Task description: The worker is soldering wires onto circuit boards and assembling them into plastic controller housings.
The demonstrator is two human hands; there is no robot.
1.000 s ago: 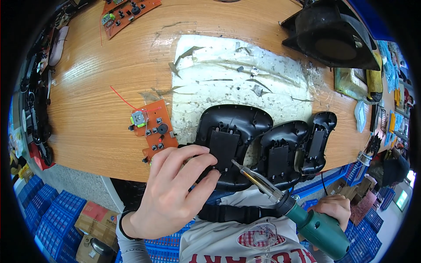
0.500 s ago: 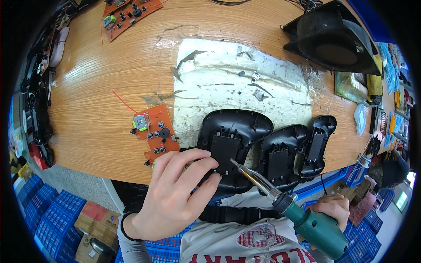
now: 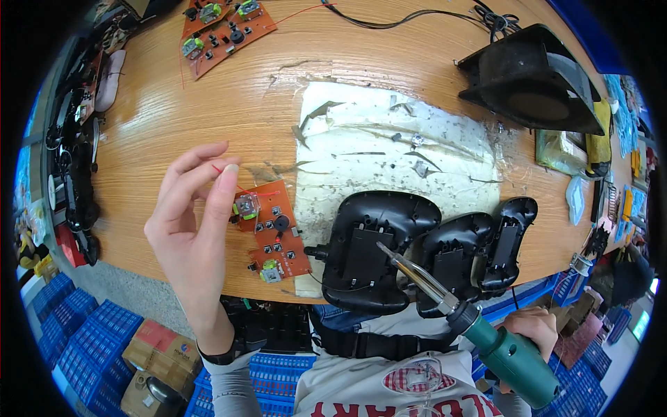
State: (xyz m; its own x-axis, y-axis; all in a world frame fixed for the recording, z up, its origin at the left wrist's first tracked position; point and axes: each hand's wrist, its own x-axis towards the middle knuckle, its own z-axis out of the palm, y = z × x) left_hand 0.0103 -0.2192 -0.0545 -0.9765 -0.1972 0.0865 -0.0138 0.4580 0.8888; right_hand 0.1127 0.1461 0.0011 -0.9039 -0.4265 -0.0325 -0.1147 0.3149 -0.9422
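Observation:
My left hand point(image 3: 189, 236) is above the left side of the table, thumb and index finger pinched on the thin red wire point(image 3: 243, 189) of an orange circuit board point(image 3: 285, 240). The board carries small black buttons and joystick parts, and lies left of a black game controller shell point(image 3: 368, 256). In my right hand point(image 3: 533, 328), at the lower right, is a green-handled soldering iron point(image 3: 511, 358); its metal tip points up-left over that shell. Two more black controller shells, a middle one point(image 3: 451, 267) and a right one point(image 3: 506, 243), lie in a row beside it.
A stained white sheet point(image 3: 361, 142) is taped to the wooden table. Several more orange boards point(image 3: 222, 45) lie at the far left. A black fan point(image 3: 531, 83) stands at the far right, near a solder spool point(image 3: 582, 264). Blue crates point(image 3: 90, 340) stand on the floor.
My left hand has left the large controller shell, moved up and left, and now pinches the board's red wire. The soldering iron stays over the shells. The whole view has shifted slightly.

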